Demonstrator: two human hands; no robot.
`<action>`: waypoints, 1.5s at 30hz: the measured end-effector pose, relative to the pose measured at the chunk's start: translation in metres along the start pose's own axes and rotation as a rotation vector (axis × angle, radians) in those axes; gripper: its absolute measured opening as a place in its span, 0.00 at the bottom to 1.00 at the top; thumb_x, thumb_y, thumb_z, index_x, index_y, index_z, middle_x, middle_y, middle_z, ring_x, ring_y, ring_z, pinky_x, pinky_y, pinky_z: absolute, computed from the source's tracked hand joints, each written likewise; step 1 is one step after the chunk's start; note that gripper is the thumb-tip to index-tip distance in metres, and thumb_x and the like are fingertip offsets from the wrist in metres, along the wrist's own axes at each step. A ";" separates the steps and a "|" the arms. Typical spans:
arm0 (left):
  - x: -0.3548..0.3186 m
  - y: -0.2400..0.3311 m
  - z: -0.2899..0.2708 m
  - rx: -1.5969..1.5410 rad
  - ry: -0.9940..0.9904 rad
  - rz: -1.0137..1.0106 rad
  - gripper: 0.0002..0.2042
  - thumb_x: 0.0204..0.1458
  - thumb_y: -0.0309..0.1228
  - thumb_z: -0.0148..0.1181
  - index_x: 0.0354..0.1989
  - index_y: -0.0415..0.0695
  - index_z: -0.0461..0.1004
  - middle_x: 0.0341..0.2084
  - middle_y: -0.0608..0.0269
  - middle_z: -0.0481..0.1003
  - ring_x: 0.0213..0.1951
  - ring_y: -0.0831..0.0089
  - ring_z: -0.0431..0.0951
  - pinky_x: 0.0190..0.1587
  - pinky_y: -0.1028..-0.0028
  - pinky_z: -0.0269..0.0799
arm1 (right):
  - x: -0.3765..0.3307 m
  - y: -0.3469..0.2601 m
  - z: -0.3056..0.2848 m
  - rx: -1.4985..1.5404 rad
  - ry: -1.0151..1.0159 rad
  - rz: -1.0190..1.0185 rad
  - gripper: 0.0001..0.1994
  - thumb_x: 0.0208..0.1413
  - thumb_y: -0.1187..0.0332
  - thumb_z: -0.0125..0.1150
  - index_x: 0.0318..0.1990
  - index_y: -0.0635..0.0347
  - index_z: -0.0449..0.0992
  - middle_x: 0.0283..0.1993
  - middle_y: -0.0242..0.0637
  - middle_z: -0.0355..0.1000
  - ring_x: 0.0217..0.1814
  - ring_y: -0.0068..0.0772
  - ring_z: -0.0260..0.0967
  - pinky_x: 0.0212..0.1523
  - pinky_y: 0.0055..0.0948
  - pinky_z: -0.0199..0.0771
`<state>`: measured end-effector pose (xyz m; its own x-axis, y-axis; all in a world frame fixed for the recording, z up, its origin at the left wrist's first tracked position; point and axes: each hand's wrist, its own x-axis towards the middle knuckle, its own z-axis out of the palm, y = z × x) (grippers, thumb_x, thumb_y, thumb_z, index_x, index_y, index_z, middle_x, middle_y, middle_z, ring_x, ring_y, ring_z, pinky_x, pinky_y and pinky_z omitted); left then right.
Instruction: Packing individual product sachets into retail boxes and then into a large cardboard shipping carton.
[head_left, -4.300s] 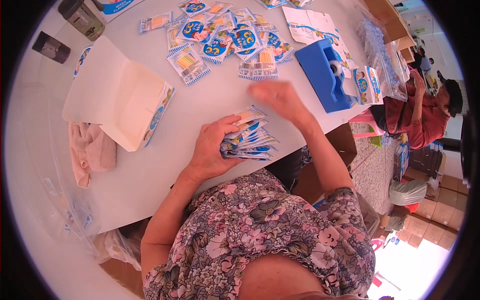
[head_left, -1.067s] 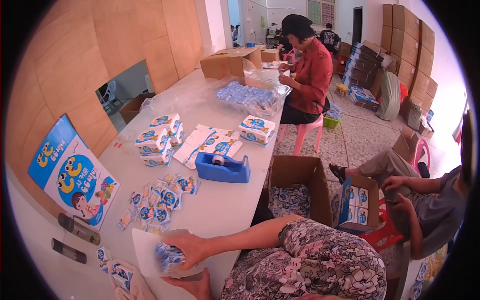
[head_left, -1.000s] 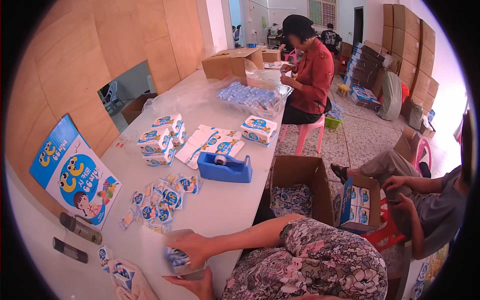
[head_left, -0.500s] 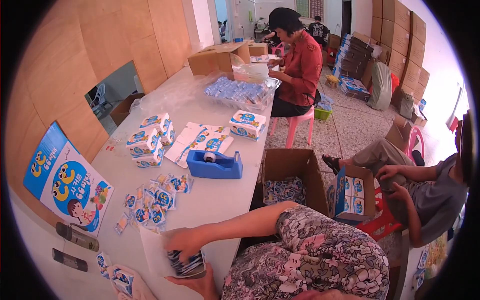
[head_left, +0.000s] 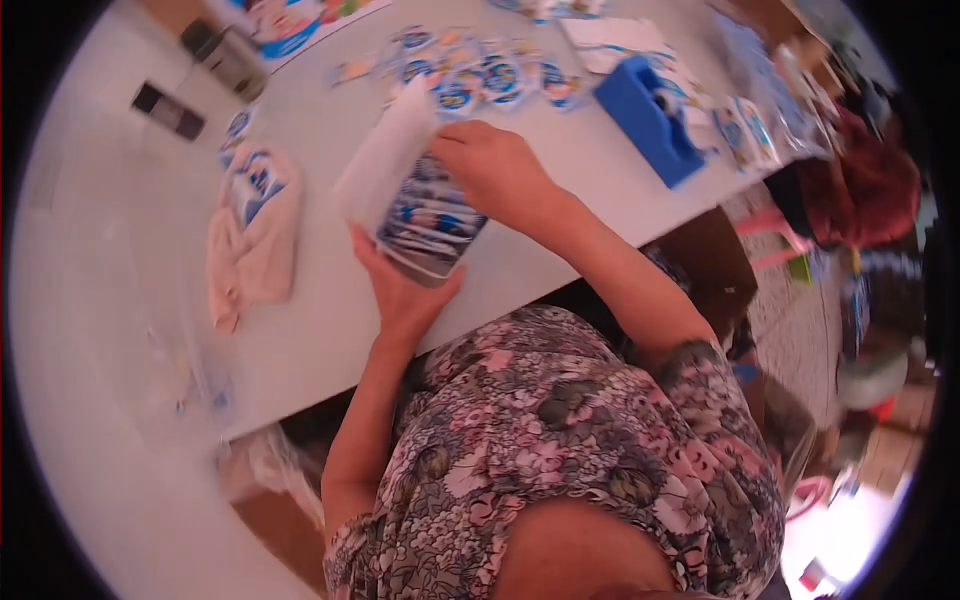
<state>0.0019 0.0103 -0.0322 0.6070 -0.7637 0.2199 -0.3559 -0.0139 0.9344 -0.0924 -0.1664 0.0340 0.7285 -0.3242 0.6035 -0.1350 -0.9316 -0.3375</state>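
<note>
A small open box [head_left: 385,165] with a raised white flap is tilted over the table in front of me. Blue-and-white wrapped packets [head_left: 432,215] fill it in a row. My left hand [head_left: 408,290] supports the box from below, thumb and fingers spread along its near end and sides. At the far right corner of the box is my right hand [head_left: 490,170], its fingers bent together over the packets. What those fingertips grip, if anything, is hidden. Beyond the box lies a loose pile of wrapped packets [head_left: 500,80], slightly blurred.
A blue tape dispenser [head_left: 648,120] stands right of the pile, beside flattened white cartons [head_left: 620,40]. To the left lie a pink cloth [head_left: 255,250], a dark-capped bottle [head_left: 225,60] and a dark small container [head_left: 168,110]. A person in red [head_left: 870,190] sits at far right.
My view has swung down and left, toward my lap. My right hand has come from inside the box to its far right corner. The left hand still holds the box.
</note>
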 end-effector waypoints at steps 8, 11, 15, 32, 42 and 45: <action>-0.001 -0.012 -0.032 -0.077 0.132 -0.009 0.65 0.30 0.29 0.78 0.70 0.36 0.26 0.66 0.44 0.44 0.67 0.54 0.52 0.68 0.57 0.52 | 0.022 0.010 -0.011 0.345 -0.449 0.158 0.14 0.50 0.66 0.66 0.44 0.59 0.79 0.46 0.43 0.75 0.45 0.46 0.74 0.42 0.39 0.75; 0.006 -0.007 -0.054 -0.151 0.224 0.035 0.64 0.33 0.25 0.76 0.70 0.36 0.25 0.67 0.44 0.43 0.68 0.55 0.50 0.68 0.57 0.51 | 0.038 0.083 -0.003 0.291 -0.061 0.417 0.16 0.53 0.58 0.65 0.45 0.58 0.79 0.46 0.43 0.76 0.51 0.45 0.72 0.48 0.36 0.74; 0.007 -0.009 -0.076 0.096 0.313 0.103 0.63 0.35 0.21 0.74 0.70 0.38 0.24 0.68 0.44 0.42 0.69 0.54 0.49 0.68 0.58 0.51 | 0.073 0.128 0.037 -0.231 -0.094 0.268 0.21 0.56 0.50 0.59 0.51 0.51 0.75 0.58 0.44 0.68 0.64 0.53 0.59 0.56 0.58 0.62; 0.162 0.039 0.075 0.266 0.221 0.548 0.26 0.55 0.35 0.58 0.60 0.37 0.63 0.65 0.39 0.55 0.67 0.40 0.50 0.65 0.47 0.46 | -0.032 0.088 -0.010 -0.306 -0.525 -0.009 0.30 0.55 0.46 0.58 0.65 0.36 0.64 0.74 0.35 0.49 0.76 0.55 0.40 0.66 0.72 0.38; 0.347 -0.080 0.076 1.168 -0.089 -0.141 0.28 0.60 0.52 0.39 0.65 0.52 0.60 0.67 0.54 0.56 0.68 0.51 0.52 0.60 0.36 0.49 | -0.107 0.050 -0.053 -0.222 -0.507 0.261 0.38 0.53 0.47 0.58 0.69 0.50 0.56 0.75 0.41 0.46 0.78 0.48 0.38 0.72 0.60 0.33; 0.327 -0.062 0.087 1.203 -0.105 -0.150 0.27 0.60 0.53 0.36 0.63 0.52 0.63 0.64 0.59 0.61 0.64 0.51 0.59 0.57 0.37 0.53 | -0.113 0.055 -0.047 -0.211 -0.532 0.341 0.37 0.55 0.49 0.57 0.70 0.48 0.54 0.75 0.39 0.46 0.78 0.46 0.39 0.71 0.61 0.37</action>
<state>0.1606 -0.2943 -0.0424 0.6582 -0.7508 0.0558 -0.7525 -0.6538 0.0795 -0.2137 -0.1887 -0.0184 0.8465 -0.5315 0.0309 -0.5058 -0.8210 -0.2648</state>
